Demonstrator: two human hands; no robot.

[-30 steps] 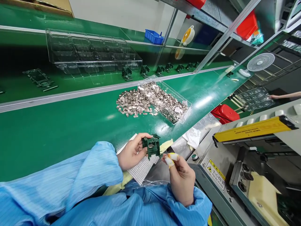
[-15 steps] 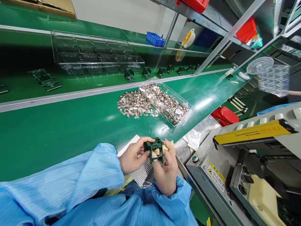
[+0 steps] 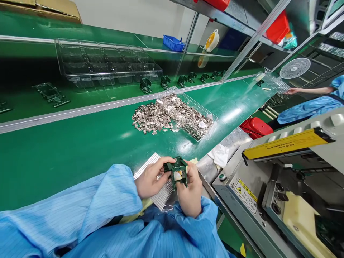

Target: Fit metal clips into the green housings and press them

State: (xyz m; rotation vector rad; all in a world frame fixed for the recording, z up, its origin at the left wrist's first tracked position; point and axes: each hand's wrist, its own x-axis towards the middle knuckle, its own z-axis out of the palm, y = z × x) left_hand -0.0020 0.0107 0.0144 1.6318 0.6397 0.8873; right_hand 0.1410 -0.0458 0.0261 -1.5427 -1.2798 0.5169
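Between my two hands is a green circuit board assembly (image 3: 176, 165) with an open frame shape. My left hand (image 3: 153, 179) pinches its left side between thumb and fingers. On the other side, my right hand (image 3: 190, 191) grips its right and lower edge, some fingers hidden behind the board. Under the hands lies a sheet with rows of small silvery pieces (image 3: 162, 195), partly covered by my left hand. Farther forward on the green bench (image 3: 80, 154), a heap of small metal parts (image 3: 150, 117) spills beside a clear plastic box (image 3: 193, 114) holding many more.
A clear compartment tray (image 3: 107, 61) and several similar green boards (image 3: 146, 85) stand on the back ledge. To the right is a machine with a yellow bar (image 3: 285, 143) and a hand-injury warning label (image 3: 245, 195). A co-worker's arm (image 3: 309, 90) reaches over the bench's far end.
The co-worker has come into view at the right, and the clear tray there has moved left onto the bench. My right fingers have shifted slightly on the board; my left hand stays nearly still.
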